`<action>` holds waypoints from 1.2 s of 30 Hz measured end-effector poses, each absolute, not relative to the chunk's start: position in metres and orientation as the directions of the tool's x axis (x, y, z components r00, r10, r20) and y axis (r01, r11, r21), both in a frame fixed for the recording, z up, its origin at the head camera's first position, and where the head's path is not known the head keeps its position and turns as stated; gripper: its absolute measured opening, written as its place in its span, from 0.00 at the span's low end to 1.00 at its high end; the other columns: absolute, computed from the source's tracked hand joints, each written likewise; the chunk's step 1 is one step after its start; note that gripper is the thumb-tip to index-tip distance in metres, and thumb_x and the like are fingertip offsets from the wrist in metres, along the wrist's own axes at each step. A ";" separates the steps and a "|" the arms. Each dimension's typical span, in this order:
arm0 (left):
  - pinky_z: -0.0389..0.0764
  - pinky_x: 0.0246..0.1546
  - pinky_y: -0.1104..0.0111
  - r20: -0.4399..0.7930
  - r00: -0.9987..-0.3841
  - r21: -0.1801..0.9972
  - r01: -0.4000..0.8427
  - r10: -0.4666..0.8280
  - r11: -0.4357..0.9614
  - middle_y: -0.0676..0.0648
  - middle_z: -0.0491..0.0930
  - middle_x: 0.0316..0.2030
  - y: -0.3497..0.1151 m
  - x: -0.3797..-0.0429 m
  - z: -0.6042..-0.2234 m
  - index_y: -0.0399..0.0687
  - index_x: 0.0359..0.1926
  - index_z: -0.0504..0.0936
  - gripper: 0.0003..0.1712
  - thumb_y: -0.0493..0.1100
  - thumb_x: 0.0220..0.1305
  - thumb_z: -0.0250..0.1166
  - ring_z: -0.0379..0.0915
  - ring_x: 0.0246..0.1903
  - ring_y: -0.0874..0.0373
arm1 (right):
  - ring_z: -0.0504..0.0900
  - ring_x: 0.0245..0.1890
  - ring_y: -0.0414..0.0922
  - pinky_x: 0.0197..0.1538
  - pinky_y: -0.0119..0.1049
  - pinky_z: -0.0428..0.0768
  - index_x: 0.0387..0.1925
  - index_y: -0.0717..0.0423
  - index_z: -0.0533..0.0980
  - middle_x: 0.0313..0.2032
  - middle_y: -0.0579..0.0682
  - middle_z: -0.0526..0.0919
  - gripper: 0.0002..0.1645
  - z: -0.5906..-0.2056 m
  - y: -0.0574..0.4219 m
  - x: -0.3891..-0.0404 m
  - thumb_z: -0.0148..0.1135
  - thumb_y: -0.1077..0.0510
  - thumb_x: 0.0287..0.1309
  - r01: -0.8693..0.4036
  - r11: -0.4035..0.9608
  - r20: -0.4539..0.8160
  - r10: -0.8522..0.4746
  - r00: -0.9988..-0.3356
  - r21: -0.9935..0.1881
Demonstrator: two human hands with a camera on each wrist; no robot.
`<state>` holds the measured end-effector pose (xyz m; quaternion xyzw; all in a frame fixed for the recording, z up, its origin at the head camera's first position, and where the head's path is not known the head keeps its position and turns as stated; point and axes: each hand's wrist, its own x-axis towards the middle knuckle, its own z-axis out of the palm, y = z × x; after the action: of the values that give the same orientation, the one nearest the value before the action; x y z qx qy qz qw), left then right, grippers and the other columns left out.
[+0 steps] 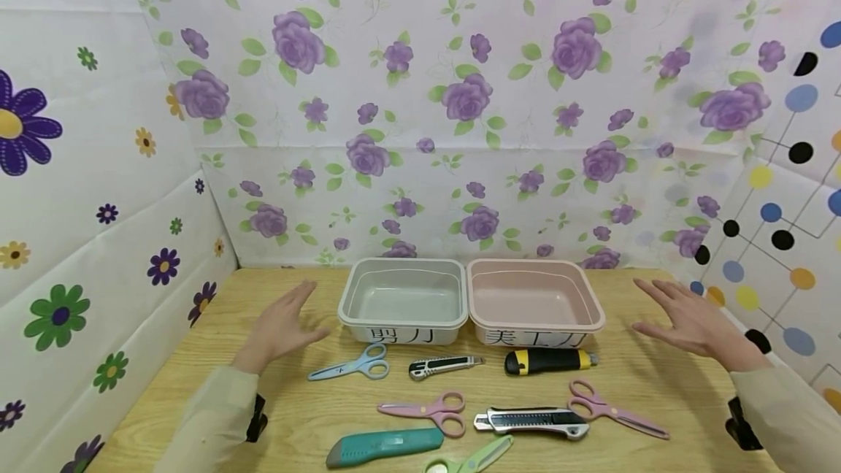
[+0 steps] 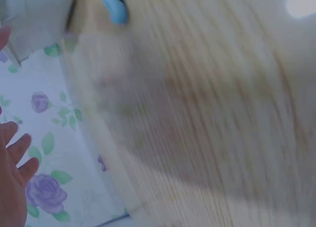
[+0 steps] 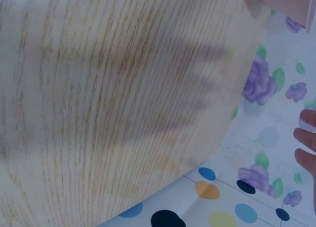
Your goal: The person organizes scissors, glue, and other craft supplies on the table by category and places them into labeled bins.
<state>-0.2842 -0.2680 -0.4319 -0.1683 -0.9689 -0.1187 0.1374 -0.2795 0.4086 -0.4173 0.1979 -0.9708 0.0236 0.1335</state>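
Your left grip [image 1: 279,331] and right grip [image 1: 696,323], both spread wide, hover on either side of two bins: one grey bin [image 1: 404,299] and one pink bin [image 1: 528,306]. Nearer you on the bench [image 1: 296,422] lie four scissors [image 1: 355,366] and four utility knives [image 1: 550,361].

Wood-grain table [image 1: 296,414], lower centre — glossy. White rear covering with purple roses [image 1: 427,119], upper centre; white flower-printed side covering [image 1: 85,188], left; white dot-and-line-printed covering [image 1: 795,181], right.
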 end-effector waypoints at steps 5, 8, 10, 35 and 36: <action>0.69 0.47 0.43 0.298 -0.922 0.273 0.330 0.246 0.904 0.33 0.66 0.58 -0.258 -0.283 -0.428 0.41 0.67 0.58 0.55 0.64 0.44 0.67 0.65 0.53 0.34 | 0.61 0.54 0.72 0.42 0.67 0.66 0.67 0.55 0.55 0.59 0.72 0.61 0.49 -0.417 0.409 -0.279 0.58 0.35 0.50 -0.383 0.924 0.263 -0.368 -0.892 -0.007; 0.72 0.43 0.44 0.280 -0.931 0.331 0.322 0.234 0.887 0.31 0.69 0.55 -0.253 -0.283 -0.426 0.41 0.66 0.58 0.55 0.63 0.43 0.69 0.70 0.47 0.33 | 0.63 0.53 0.71 0.42 0.67 0.67 0.67 0.55 0.55 0.58 0.71 0.62 0.49 -0.417 0.408 -0.279 0.58 0.36 0.51 -0.388 0.921 0.269 -0.371 -0.889 -0.011; 0.73 0.43 0.45 0.271 -0.934 0.367 0.325 0.234 0.872 0.30 0.70 0.54 -0.249 -0.283 -0.426 0.40 0.67 0.57 0.55 0.61 0.43 0.69 0.71 0.46 0.35 | 0.64 0.52 0.71 0.42 0.66 0.67 0.67 0.56 0.55 0.58 0.71 0.63 0.49 -0.418 0.408 -0.278 0.59 0.37 0.51 -0.392 0.920 0.275 -0.372 -0.886 -0.018; 0.78 0.39 0.56 0.249 -0.950 0.651 0.309 0.189 0.693 0.38 0.75 0.51 -0.223 -0.284 -0.439 0.38 0.59 0.69 0.42 0.54 0.47 0.71 0.75 0.43 0.44 | 0.72 0.47 0.64 0.40 0.60 0.70 0.63 0.63 0.59 0.49 0.68 0.73 0.38 -0.437 0.392 -0.258 0.55 0.46 0.59 -0.324 0.866 0.220 -0.255 -0.942 -0.382; 0.78 0.38 0.56 0.254 -0.949 0.658 0.311 0.186 0.686 0.38 0.76 0.50 -0.223 -0.284 -0.440 0.38 0.60 0.69 0.41 0.53 0.47 0.71 0.76 0.43 0.44 | 0.72 0.47 0.64 0.41 0.60 0.70 0.63 0.64 0.59 0.49 0.68 0.73 0.37 -0.438 0.391 -0.257 0.55 0.47 0.59 -0.323 0.859 0.213 -0.255 -0.943 -0.398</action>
<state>-0.2835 -0.2225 -0.4399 -0.1359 -0.9143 -0.3723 0.0833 -0.2573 0.3911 -0.4376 0.1503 -0.9609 0.2193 0.0767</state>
